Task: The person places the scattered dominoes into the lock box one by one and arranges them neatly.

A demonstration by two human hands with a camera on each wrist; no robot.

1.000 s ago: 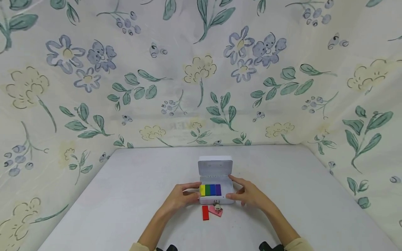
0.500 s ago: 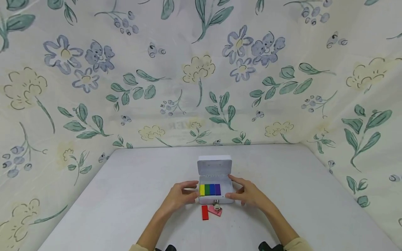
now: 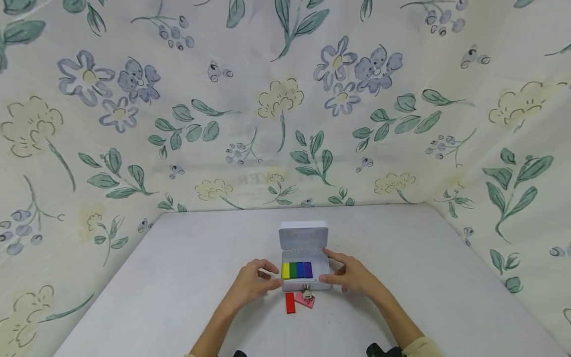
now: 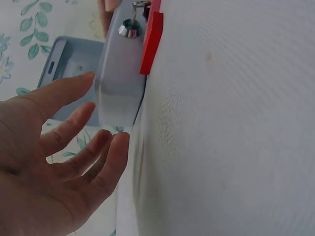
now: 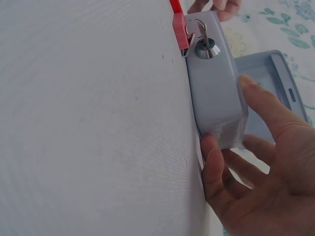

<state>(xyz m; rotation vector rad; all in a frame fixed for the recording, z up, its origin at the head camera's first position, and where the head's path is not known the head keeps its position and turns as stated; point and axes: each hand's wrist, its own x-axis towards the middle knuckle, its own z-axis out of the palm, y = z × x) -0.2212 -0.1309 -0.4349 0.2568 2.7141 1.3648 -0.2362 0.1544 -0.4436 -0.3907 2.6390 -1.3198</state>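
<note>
A small pale-grey cash box (image 3: 304, 286) stands on the table with its lid (image 3: 303, 239) raised. Yellow, green, blue and purple blocks (image 3: 296, 270) lie side by side in it, toward the left. A key (image 5: 205, 37) on a ring sits in the front lock (image 4: 129, 29). My right hand (image 3: 357, 277) holds the box's right end, thumb on the front rim and index finger at the back corner. Beside the left end, my left hand (image 3: 254, 282) has loosely bent fingers and grips nothing; its thumb tip is very close to the box, contact unclear.
In front of the box a red block (image 3: 290, 303) lies on the white table (image 3: 214, 233). Next to it is a flat pink piece (image 3: 305, 300), partly under the keys. A flower-patterned cloth (image 3: 241, 124) hangs behind the table and along its sides.
My left hand's fingers have come away from the box's left side, moving slightly left. The right hand keeps its place on the box, and the blocks stay put.
</note>
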